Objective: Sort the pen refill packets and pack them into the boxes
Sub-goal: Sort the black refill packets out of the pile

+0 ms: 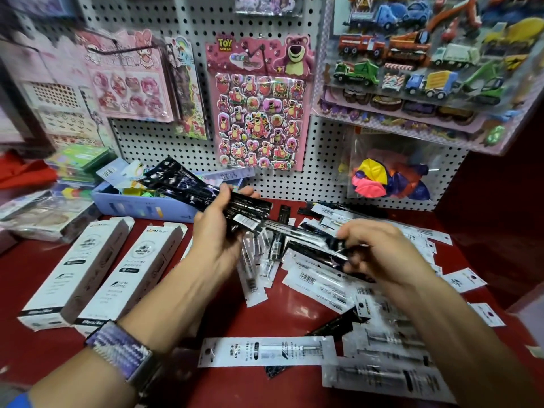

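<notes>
A person's left hand (219,219) is gripping a fanned bundle of black packets (188,184) above the red counter (176,304); the right hand (379,248) is pinching another black packet (312,248) from the loose pile (338,290). Two white boxes (97,269) are lying nearby, left. The slick bundle could be slipping, scattering back into the white packets.

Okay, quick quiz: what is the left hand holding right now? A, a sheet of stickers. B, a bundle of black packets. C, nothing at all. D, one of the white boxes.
B: the left hand grips a bundle of black packets lifted above the red table, while the white boxes lie untouched beside it.
</notes>
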